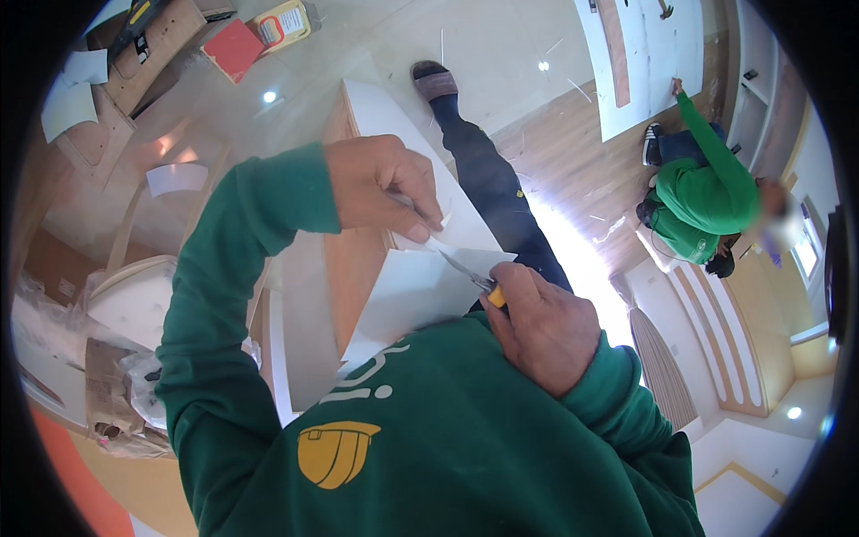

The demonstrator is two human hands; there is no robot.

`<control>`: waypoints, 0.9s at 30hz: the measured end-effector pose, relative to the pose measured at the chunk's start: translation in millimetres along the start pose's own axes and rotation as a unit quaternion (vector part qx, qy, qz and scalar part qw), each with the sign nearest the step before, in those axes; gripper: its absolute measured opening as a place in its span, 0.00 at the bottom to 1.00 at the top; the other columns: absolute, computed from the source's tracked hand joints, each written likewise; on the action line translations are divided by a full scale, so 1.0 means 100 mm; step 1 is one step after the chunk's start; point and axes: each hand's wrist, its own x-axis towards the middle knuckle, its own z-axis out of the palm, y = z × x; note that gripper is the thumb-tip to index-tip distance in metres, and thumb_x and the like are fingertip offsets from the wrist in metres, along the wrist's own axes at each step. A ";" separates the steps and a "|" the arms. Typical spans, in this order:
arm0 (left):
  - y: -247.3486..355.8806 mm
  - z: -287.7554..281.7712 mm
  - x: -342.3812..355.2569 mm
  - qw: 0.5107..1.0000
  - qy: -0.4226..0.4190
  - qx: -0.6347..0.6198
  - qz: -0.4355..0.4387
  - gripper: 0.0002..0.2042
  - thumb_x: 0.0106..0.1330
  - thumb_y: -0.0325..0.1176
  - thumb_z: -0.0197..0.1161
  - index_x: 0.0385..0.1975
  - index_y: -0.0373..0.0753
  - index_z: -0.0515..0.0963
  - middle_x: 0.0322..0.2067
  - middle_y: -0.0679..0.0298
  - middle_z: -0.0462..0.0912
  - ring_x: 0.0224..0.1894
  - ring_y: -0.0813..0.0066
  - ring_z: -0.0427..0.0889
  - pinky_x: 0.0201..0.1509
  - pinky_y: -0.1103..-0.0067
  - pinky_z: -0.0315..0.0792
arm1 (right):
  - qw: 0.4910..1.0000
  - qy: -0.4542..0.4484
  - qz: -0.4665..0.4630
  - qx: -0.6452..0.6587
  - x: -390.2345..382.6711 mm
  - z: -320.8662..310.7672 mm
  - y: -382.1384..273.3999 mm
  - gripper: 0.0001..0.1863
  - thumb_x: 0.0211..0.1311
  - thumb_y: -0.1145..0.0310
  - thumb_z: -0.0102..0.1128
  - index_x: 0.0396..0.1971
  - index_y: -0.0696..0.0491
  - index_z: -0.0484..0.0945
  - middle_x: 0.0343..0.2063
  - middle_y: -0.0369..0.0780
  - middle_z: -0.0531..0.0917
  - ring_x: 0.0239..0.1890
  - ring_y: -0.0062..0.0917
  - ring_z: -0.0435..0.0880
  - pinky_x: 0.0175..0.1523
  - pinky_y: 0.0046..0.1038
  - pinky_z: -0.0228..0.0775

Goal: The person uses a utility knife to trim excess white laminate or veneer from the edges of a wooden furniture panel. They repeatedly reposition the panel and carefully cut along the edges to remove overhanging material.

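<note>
My left hand is closed, pinching a thin white strip above the edge of a white sheet. My right hand grips a yellow-handled knife, its silver blade angled up and left at the sheet's upper edge near the strip. The sheet lies close against my green sweatshirt, over a long board with a white face and a wooden edge. My leg in dark trousers stretches out beyond the board.
At right, co-workers in green crouch; one has a hand on a large white panel. Wooden offcuts, a red box and a container lie upper left. Cardboard and plastic wrap lie lower left.
</note>
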 end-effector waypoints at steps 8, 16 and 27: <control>0.01 0.06 -0.01 0.997 0.034 0.054 0.033 0.07 0.57 0.28 0.68 0.33 0.33 0.83 0.30 0.62 0.80 0.35 0.74 0.78 0.41 0.80 0.70 | 0.999 -0.029 0.013 -0.044 0.04 0.04 -0.06 0.13 0.54 0.70 0.62 0.35 0.54 0.68 0.24 0.41 0.75 0.25 0.35 0.80 0.26 0.35 0.72; -0.17 0.10 0.08 0.996 0.051 0.035 0.062 0.07 0.56 0.28 0.68 0.32 0.33 0.83 0.30 0.61 0.80 0.35 0.73 0.78 0.41 0.79 0.70 | 0.992 -0.077 0.017 -0.100 0.06 -0.02 -0.14 0.06 0.56 0.72 0.51 0.32 0.55 0.65 0.25 0.44 0.76 0.24 0.35 0.82 0.25 0.35 0.75; -0.20 0.05 0.22 0.995 0.030 0.050 0.075 0.07 0.56 0.29 0.67 0.31 0.32 0.83 0.29 0.61 0.80 0.34 0.72 0.79 0.40 0.79 0.70 | 0.978 -0.097 0.028 -0.185 0.17 -0.08 -0.29 0.07 0.55 0.73 0.54 0.32 0.56 0.66 0.26 0.43 0.78 0.25 0.32 0.84 0.24 0.30 0.76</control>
